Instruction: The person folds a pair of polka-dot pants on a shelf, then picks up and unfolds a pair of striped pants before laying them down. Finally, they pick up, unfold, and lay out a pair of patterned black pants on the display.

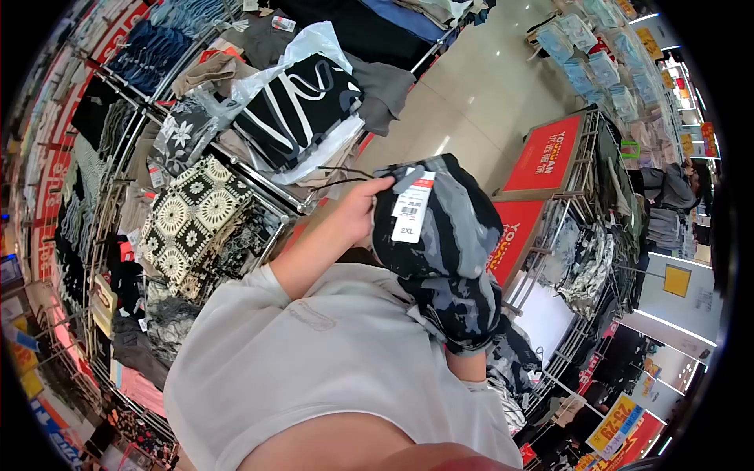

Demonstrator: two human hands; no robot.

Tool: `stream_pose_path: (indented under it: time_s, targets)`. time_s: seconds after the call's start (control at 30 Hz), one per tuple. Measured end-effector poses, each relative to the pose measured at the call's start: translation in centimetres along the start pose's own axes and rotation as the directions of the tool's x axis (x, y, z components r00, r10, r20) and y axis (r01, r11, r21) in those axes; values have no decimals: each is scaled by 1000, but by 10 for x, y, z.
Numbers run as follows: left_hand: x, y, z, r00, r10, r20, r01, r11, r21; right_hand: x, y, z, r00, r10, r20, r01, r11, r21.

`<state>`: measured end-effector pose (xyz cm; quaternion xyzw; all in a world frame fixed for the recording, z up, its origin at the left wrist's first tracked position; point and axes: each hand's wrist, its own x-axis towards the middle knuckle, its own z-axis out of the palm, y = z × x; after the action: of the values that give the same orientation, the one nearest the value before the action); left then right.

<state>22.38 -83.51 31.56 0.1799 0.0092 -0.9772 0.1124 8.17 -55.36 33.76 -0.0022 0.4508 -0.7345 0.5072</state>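
Observation:
A pair of black and grey camouflage shorts or trousers [455, 228] is held up bunched in front of my chest. My left hand [365, 208] is closed on its waistband edge, thumb on top. Dark drawstrings [342, 174] hang out beside that hand. A white price tag [412, 208] marked 2XL lies over the cloth. My right forearm [467, 366] reaches under the lower part of the garment, which hides my right hand and its fingers.
Left, a metal rack [271, 192] bears folded clothes, including patterned cream and black cloth [196, 216] and a black garment on plastic [298, 106]. Red signs [542, 157] and another clothes rack stand right. Tiled floor [479, 94] runs between. A person [667, 184] is far right.

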Motion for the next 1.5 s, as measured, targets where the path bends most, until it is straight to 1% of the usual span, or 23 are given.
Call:
stream_pose_path:
  time_s: [0.1,0.23,0.4,0.53,0.63,0.7,0.73,0.77,0.8,0.83,0.87,0.9,0.93,0.97,1.03,1.07,1.13,1.23,1.3,1.37,1.4,1.43,1.5]
  targets:
    - [11,11,5,991,-84,107,85,996,0,-8,4,1,1000,-11,-9,11,1000,-3]
    - [7,16,68,920,268,284,-333,919,210,-12,5,0,999,-27,-29,26,999,-22]
    - [14,22,101,891,215,400,-371,852,370,5,4,-11,997,-11,-78,-2,986,-165]
    - [22,-10,129,906,207,369,-387,760,523,9,20,-74,940,43,-338,-195,881,-432]
    - [36,-53,151,933,182,310,-344,701,624,-11,35,-172,833,74,-549,-369,813,-450]
    - [41,-83,166,947,120,298,-297,682,669,-46,21,-167,858,-133,-496,-66,929,-363]
    - [44,-97,170,926,180,332,-376,509,775,-53,10,-163,842,-153,-517,-40,938,-343]
    - [44,-113,174,897,209,390,-439,319,840,-59,-1,-156,858,-298,-419,86,887,-454]
    - [38,-132,179,894,186,409,-447,286,848,-74,-13,-149,828,-449,-336,210,804,-556]
    - [33,-151,182,892,130,434,-453,269,850,-84,-26,-135,803,-542,-248,354,769,-533]
    - [34,-164,186,904,0,428,-397,377,837,-102,-51,-119,784,-617,-61,440,623,-646]
    - [36,-176,184,873,-44,485,-461,247,852,-110,-64,-110,710,-696,110,540,437,-719]
    - [40,-190,182,865,-128,486,-449,236,862,-110,-70,-106,664,-726,177,565,333,-755]
    - [43,-203,183,804,-254,537,-505,184,843,-114,-78,-98,634,-742,218,650,358,-671]
    - [41,-237,187,758,-396,518,-448,260,855,-124,-90,-91,658,-721,218,717,511,-474]
    - [42,-251,188,723,-451,523,-472,230,851,-132,-96,-99,634,-753,176,723,498,-478]
    - [47,-277,193,673,-531,514,-518,158,841,-143,-106,-117,756,-574,317,655,666,-357]
    - [44,-316,200,689,-512,513,-527,132,840,-170,-95,-141,631,-710,313,776,574,-261]
    - [62,-334,194,709,-489,507,-540,84,837,-192,-95,-163,615,-747,252,789,580,-205]
    - [73,-356,188,731,-502,462,-504,60,862,-228,-99,-176,648,-757,85,752,618,-230]
    - [76,-367,184,719,-525,455,-501,63,863,-249,-102,-176,604,-796,-26,703,548,-454]
    - [80,-379,179,747,-499,440,-483,47,874,-259,-99,-183,594,-803,-44,704,546,-454]
    - [81,-405,178,770,-479,422,-465,32,885,-269,-94,-192,547,-792,-272,641,605,-472]
